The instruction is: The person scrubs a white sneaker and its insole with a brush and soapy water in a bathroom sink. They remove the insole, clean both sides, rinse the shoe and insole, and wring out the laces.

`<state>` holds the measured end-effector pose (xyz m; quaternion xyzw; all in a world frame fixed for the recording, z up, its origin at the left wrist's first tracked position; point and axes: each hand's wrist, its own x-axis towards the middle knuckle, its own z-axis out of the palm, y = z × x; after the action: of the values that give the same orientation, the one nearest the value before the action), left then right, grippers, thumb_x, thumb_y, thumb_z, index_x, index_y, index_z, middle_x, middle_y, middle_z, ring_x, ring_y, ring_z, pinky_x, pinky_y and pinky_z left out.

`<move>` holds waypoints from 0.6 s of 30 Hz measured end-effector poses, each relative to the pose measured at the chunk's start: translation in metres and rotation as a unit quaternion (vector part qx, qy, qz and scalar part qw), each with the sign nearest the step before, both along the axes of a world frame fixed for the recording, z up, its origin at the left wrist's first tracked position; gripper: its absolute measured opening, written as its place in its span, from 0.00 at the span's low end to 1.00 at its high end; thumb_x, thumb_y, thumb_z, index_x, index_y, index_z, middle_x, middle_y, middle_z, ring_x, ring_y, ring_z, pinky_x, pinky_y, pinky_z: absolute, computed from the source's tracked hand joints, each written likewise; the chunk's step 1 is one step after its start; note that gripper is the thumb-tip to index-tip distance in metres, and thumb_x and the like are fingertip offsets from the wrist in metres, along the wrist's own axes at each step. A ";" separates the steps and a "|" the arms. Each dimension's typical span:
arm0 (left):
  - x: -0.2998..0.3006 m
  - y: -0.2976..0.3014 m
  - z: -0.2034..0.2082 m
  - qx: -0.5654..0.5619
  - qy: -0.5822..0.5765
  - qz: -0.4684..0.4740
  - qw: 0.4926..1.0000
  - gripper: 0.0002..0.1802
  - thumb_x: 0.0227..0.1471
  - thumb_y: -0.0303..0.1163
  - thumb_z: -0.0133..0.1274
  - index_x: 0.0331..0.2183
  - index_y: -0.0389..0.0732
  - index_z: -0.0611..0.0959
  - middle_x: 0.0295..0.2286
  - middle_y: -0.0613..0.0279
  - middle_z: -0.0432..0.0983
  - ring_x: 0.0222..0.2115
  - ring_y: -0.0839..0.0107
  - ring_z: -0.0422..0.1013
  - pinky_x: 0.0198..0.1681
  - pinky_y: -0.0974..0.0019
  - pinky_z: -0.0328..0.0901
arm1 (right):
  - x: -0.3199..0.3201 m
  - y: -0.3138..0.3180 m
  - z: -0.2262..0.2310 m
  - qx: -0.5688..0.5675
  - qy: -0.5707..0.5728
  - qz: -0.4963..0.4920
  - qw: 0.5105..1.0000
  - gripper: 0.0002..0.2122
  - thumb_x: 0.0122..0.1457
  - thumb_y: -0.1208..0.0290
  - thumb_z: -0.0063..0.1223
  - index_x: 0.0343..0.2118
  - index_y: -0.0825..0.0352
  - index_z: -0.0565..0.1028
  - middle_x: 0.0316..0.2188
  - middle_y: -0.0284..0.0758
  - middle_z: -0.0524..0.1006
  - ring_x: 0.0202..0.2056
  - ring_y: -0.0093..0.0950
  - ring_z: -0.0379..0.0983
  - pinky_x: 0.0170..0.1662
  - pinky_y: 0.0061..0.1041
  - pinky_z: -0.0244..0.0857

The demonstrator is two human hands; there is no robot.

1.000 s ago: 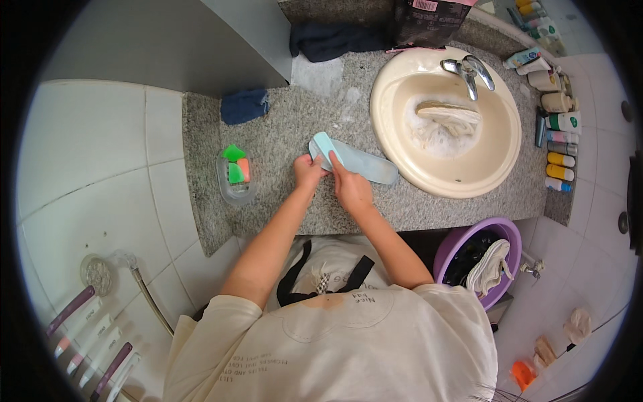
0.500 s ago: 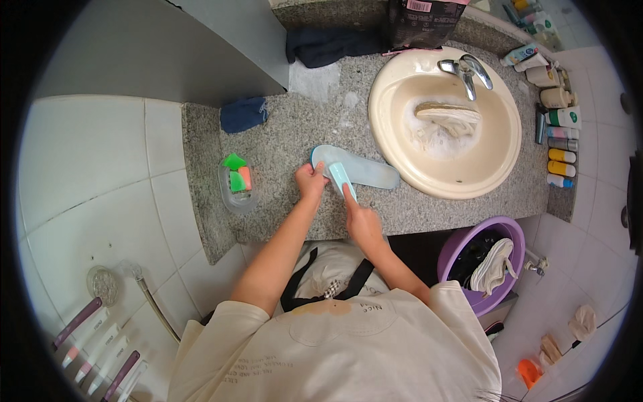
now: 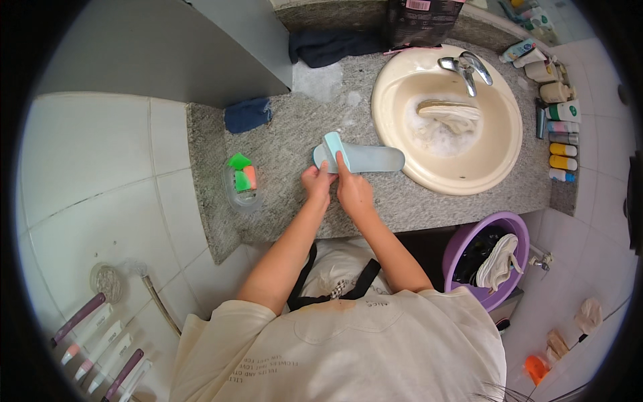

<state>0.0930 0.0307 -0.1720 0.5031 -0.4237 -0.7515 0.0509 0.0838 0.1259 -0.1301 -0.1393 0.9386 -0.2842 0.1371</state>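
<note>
A pale blue shoe insole (image 3: 378,159) lies on the speckled stone counter, its narrower end touching the sink's rim. My left hand (image 3: 317,184) pinches the near edge of its other end, thumb on top. In my right hand (image 3: 355,191) is a light turquoise scrubbing brush (image 3: 333,144), lying across the insole with my index finger stretched along its back. The bristles face down and are hidden. A whitish shoe (image 3: 454,119) sits in suds in the cream sink (image 3: 386,100) to the right.
Left on the counter stands a clear tub (image 3: 244,199) holding green and orange pieces, with a dark blue cloth (image 3: 247,115) behind it. Bottles and tubes (image 3: 563,149) line the right edge. Below hangs a purple basin (image 3: 453,258) with another light shoe (image 3: 497,262) inside.
The brush has moved away from me along the insole and now reaches its far edge. The insole has turned slightly, its right end swinging farther away. My hands are closer together.
</note>
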 end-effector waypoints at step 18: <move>0.004 0.015 0.005 0.019 0.014 0.076 0.997 0.09 0.58 0.29 0.48 0.28 0.35 0.76 0.25 0.60 0.76 0.23 0.76 0.70 0.24 0.70 0.64 | 0.005 0.002 0.014 -0.007 -0.042 -0.002 0.999 0.26 0.56 0.74 0.45 0.60 0.60 0.61 0.16 0.50 0.73 0.18 0.47 0.72 0.23 0.45 0.65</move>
<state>0.0969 0.0461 -0.1669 0.5244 -0.3689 -0.7603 0.1043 0.0886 0.1281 -0.1161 -0.1263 0.9304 -0.2966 0.1744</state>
